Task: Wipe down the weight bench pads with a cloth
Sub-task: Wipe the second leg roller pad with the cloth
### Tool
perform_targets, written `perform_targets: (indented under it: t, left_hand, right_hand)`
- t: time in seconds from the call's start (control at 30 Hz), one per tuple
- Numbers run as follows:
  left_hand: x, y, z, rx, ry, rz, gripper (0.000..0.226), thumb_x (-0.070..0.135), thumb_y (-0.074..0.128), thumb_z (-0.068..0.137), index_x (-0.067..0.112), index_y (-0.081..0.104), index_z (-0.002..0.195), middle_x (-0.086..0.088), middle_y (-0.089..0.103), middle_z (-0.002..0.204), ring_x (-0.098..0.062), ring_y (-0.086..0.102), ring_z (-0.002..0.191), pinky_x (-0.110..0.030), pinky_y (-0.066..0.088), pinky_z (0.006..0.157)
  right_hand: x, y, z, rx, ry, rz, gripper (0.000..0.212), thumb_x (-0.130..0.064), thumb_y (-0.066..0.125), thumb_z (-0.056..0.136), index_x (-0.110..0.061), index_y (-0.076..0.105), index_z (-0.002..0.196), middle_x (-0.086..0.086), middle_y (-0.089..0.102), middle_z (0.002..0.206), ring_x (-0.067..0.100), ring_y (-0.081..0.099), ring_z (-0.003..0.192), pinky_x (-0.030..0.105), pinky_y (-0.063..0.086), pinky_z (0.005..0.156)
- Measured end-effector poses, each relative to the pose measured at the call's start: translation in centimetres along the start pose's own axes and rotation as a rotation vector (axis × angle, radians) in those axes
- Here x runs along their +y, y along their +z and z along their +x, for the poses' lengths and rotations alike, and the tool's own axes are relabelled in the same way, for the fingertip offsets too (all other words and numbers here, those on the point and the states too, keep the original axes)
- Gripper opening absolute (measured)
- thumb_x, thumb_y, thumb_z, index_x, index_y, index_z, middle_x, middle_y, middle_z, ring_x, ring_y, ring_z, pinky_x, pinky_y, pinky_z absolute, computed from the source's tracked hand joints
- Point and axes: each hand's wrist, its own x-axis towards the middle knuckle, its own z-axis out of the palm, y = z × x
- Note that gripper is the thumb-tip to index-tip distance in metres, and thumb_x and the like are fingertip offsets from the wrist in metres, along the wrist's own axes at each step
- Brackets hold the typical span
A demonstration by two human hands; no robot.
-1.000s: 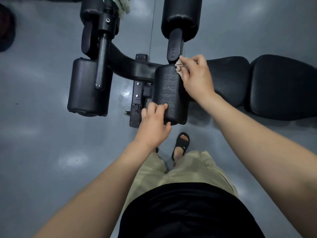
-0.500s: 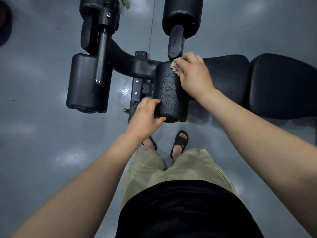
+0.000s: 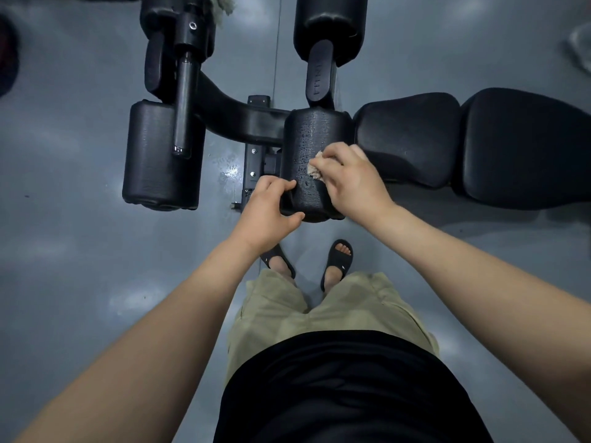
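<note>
- Fingers [image 3: 332, 155] of the right hand [image 3: 355, 183] are curled round a bunched tan cloth [image 3: 315, 169], pressing it onto the top of the near roller pad [image 3: 315, 135].
- Left hand [image 3: 265, 212] grips that pad's near end, with fingers over the top edge and the thumb on the end face, steadying it.
- Since a second ago the right hand and cloth have slid from the pad's far end, by the upright bracket [image 3: 319, 78], to about its middle, closer to the person. The left hand has kept its hold.
- That reads as one wiping stroke along the pad. Droplets still glisten on its far and left parts, so I judge this pad only partly wiped.
- Seat pad [image 3: 406, 139] and back pad [image 3: 527, 148] lie to the right. The left roller pad [image 3: 163, 155] and far roller pad [image 3: 329, 27] are well apart from both hands. Whether any of these has been wiped cannot be told.
- Most of the cloth is hidden under the right palm, and only a frayed corner shows. The pad's underside is out of sight.
- A pale fabric scrap [image 3: 220, 4] is cut off by the top edge, and the back pad runs out on the right.
</note>
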Motion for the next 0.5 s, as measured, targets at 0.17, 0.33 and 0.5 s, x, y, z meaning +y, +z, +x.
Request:
perform_targets:
  t: [0.17, 0.33, 0.5]
  left_hand:
    - [-0.1, 0.1, -0.4, -0.002, 0.013, -0.022, 0.061, 0.016, 0.080, 0.082, 0.012, 0.056, 0.137, 0.007, 0.040, 0.125, -0.018, 0.057, 0.116, -0.033, 0.045, 0.108]
    - [-0.1, 0.4, -0.3, 0.024, 0.005, -0.041, 0.058, 0.013, 0.079, 0.083, 0.011, 0.057, 0.136, 0.006, 0.041, 0.123, -0.018, 0.057, 0.114, -0.024, 0.044, 0.104]
    - [-0.1, 0.6, -0.4, 0.033, -0.002, -0.065, 0.058, 0.014, 0.081, 0.082, 0.013, 0.057, 0.135, 0.006, 0.043, 0.124, -0.012, 0.055, 0.116, -0.025, 0.045, 0.106]
  right_hand:
    - [-1.5, 0.2, -3.1, -0.036, -0.010, 0.047, 0.028, -0.004, 0.059, 0.093, -0.014, 0.072, 0.116, 0.008, 0.061, 0.111, 0.028, 0.051, 0.088, 0.039, 0.050, 0.076]
    - [-2.3, 0.5, -5.4, -0.044, -0.007, 0.079, 0.029, -0.005, 0.060, 0.093, -0.017, 0.070, 0.117, 0.003, 0.060, 0.114, 0.028, 0.051, 0.092, 0.042, 0.053, 0.072]
    - [-2.3, 0.6, -6.9, -0.032, -0.028, 0.052, 0.030, -0.009, 0.056, 0.093, -0.015, 0.071, 0.118, 0.005, 0.063, 0.115, 0.029, 0.055, 0.093, 0.043, 0.054, 0.067]
